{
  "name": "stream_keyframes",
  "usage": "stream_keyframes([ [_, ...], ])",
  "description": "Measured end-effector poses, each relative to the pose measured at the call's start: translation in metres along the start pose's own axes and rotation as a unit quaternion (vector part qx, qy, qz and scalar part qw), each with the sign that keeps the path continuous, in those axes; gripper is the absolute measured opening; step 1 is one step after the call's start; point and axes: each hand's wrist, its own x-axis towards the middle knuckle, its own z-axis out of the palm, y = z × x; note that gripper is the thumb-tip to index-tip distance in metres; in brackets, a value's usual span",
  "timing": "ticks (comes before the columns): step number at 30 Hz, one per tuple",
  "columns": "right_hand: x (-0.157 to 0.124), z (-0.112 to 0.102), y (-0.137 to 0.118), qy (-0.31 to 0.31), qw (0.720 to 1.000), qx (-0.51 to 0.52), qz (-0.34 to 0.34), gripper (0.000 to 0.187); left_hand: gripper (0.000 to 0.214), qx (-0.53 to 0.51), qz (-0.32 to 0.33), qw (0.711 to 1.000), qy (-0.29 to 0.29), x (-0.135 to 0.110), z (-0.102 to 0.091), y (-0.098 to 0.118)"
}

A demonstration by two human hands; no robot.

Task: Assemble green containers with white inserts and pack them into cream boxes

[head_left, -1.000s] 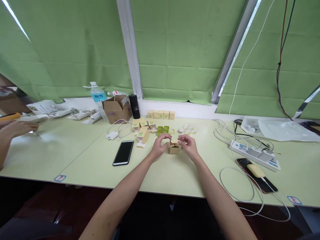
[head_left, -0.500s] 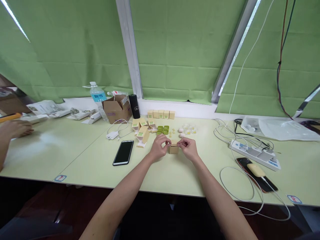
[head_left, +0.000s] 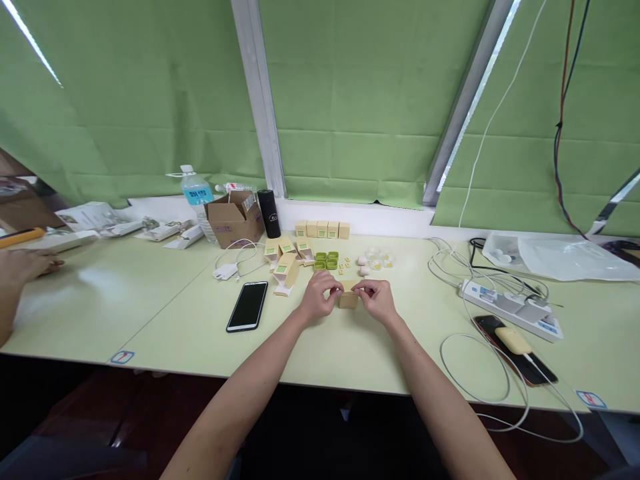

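A small tan cardboard box [head_left: 349, 302] stands on the table between my hands. With bent fingers, my left hand [head_left: 320, 295] pinches the left side of its top edge. Opposite it, my right hand [head_left: 377, 297] grips the right side of the top in the same way. The fingertips partly cover the box's upper corners. Just beyond my hands sit several green square cups [head_left: 327, 260], small yellow pieces [head_left: 341, 267], pale pink pieces [head_left: 364, 266] and clear domed pieces [head_left: 380, 259]. Open tan boxes [head_left: 286, 268] lie to the left of them.
Closed tan boxes [head_left: 323, 229] line the back. A phone [head_left: 247, 307] lies left, near a charger [head_left: 226, 271], carton [head_left: 233, 223] and black bottle [head_left: 269, 213]. At right are a power strip [head_left: 510, 312] and cabled phone [head_left: 540, 373]. Another person's hand [head_left: 35, 263] is far left.
The top of the small box looks flatter, with the dark slit at its front edge no longer showing. My hands stay at its sides. The other person's hand has shifted slightly.
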Motion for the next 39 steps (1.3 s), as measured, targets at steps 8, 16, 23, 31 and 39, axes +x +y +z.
stream_keyframes([
  [8,-0.001,-0.003,-0.001,0.004,1.000,-0.005,-0.020,0.025,0.019,0.006,-0.004,1.000,-0.008,-0.001,0.001,-0.004],
  [16,-0.001,-0.001,-0.003,0.029,0.999,0.020,-0.016,0.026,0.015,0.003,-0.034,0.999,0.002,-0.001,0.002,-0.003],
  [23,0.000,-0.005,-0.003,0.137,0.989,0.060,0.012,0.026,0.013,0.034,-0.075,0.996,0.026,0.000,0.000,-0.003],
  [31,0.001,-0.004,-0.006,0.205,0.977,0.039,0.040,0.031,0.065,0.095,-0.110,0.985,-0.097,0.004,0.001,0.007],
  [39,-0.005,-0.003,-0.018,0.238,0.971,0.016,-0.019,0.033,0.056,0.195,-0.117,0.942,-0.248,0.021,0.000,0.021],
])
